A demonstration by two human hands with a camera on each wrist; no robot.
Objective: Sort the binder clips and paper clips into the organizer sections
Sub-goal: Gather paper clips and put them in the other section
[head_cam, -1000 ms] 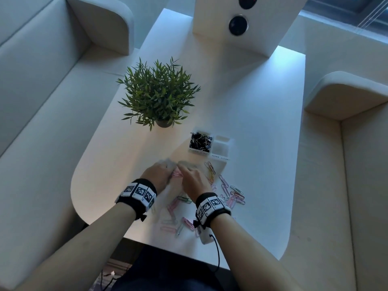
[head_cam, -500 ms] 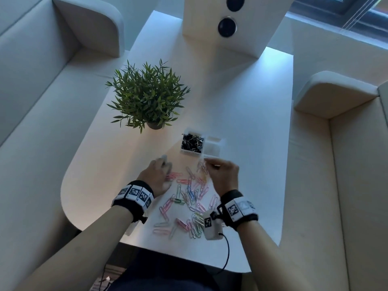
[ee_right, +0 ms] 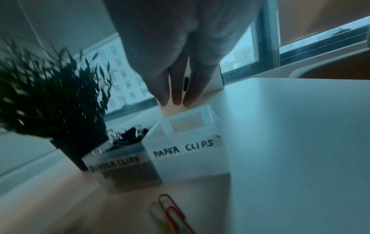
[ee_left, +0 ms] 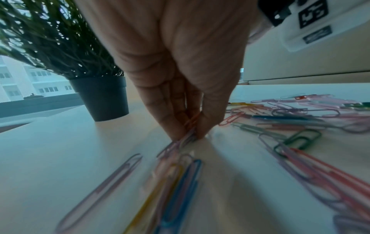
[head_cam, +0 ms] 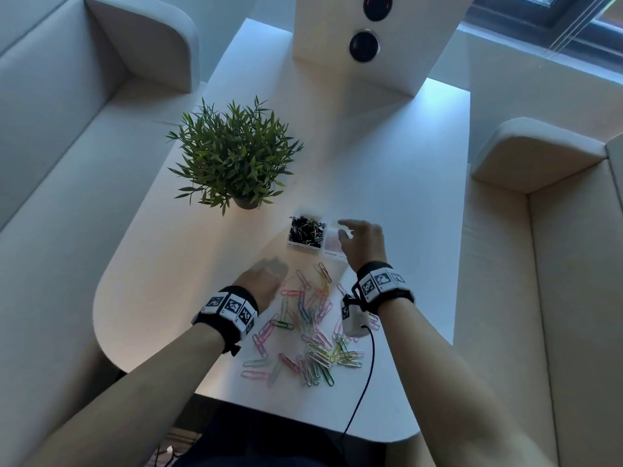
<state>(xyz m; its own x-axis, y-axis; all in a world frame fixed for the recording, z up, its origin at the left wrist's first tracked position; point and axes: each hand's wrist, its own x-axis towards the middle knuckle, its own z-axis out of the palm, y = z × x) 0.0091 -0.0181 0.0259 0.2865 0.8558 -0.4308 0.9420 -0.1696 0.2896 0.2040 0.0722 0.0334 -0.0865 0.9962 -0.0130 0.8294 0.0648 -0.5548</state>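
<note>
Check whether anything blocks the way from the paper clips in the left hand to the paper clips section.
Nothing visible does. The left hand pinches paper clips at the table, and bare tabletop lies between it and the open-topped paper clips section. The right hand hovers over that section, though.

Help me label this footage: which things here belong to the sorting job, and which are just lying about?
Job: coloured wire paper clips; black metal binder clips; clear plastic two-section organizer; both hands.
Lying about: green potted plant; white table.

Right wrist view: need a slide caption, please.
Right hand hovers, fingers extended, above white organizer section labelled PAPER CLIPS.
</note>
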